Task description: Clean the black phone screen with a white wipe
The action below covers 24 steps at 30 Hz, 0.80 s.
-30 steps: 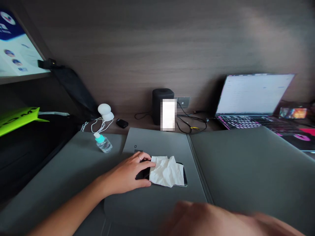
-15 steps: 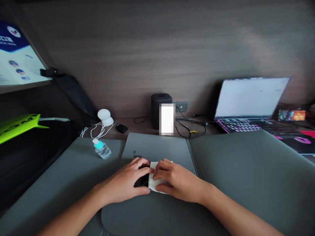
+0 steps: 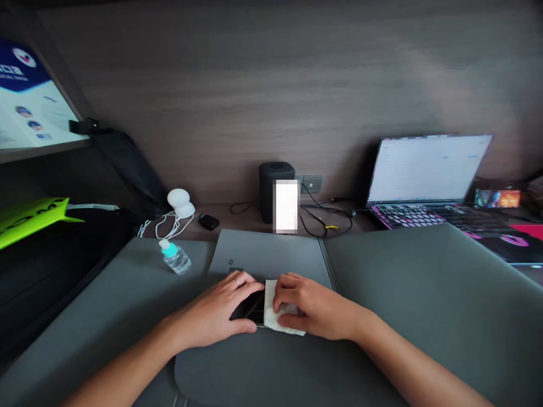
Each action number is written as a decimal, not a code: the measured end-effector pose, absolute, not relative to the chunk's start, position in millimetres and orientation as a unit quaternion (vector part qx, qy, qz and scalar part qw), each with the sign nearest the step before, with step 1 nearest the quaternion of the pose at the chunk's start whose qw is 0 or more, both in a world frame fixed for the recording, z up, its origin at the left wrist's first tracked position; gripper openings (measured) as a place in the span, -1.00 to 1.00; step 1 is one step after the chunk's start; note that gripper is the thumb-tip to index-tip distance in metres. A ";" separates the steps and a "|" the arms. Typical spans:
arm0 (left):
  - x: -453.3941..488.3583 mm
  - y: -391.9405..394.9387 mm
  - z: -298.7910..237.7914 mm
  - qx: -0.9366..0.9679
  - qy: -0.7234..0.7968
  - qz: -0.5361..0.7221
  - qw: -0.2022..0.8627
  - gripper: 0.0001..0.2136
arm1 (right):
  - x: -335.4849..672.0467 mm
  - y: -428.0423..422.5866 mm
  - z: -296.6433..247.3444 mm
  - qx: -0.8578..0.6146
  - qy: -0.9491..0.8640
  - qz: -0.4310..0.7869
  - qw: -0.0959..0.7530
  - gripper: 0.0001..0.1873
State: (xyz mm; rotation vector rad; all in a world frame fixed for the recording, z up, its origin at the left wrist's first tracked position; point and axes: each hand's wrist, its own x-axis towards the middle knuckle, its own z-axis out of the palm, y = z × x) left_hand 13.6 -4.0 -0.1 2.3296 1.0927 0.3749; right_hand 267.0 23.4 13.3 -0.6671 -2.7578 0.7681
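A dark glossy phone [image 3: 253,307] lies flat on the grey mat [image 3: 246,367], its left end framed by my left hand [image 3: 214,314]. The thumb presses near the phone's lower edge while the other fingers reach over its upper edge. A folded white tissue [image 3: 270,316] covers the right part of the phone. Curled fingers of my right hand [image 3: 320,308] pinch and press that tissue against the screen. The phone's right end is hidden beneath tissue and hand.
Left of the hands stands a small clear spray bottle [image 3: 177,260] with a turquoise collar. Behind are a white round-headed device [image 3: 179,200], a small black object [image 3: 208,221], a black speaker [image 3: 267,195] and loose cables [image 3: 326,220]. An open laptop [image 3: 428,169] stands at right.
My right hand and the tissue have slid a little to the right, uncovering more of the dark screen. My left hand stays at the phone's left end.
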 end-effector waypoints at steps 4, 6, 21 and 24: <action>13.6 -3.8 1.7 0.863 0.403 0.141 0.270 -0.46 | 267.9 23.3 13.6 -0.205 -0.935 0.269 0.103 -0.82; 13.5 -3.5 2.6 0.863 0.403 0.138 0.271 -0.46 | 268.5 23.7 14.8 -0.202 -0.934 0.275 0.103 -0.90; 13.3 -3.6 1.1 0.866 0.402 0.137 0.263 -0.45 | 262.8 21.7 13.7 -0.242 -0.928 0.252 0.129 -0.78; 13.6 -4.2 0.8 0.867 0.402 0.138 0.261 -0.44 | 263.6 22.7 14.1 -0.211 -0.935 0.255 0.124 -0.85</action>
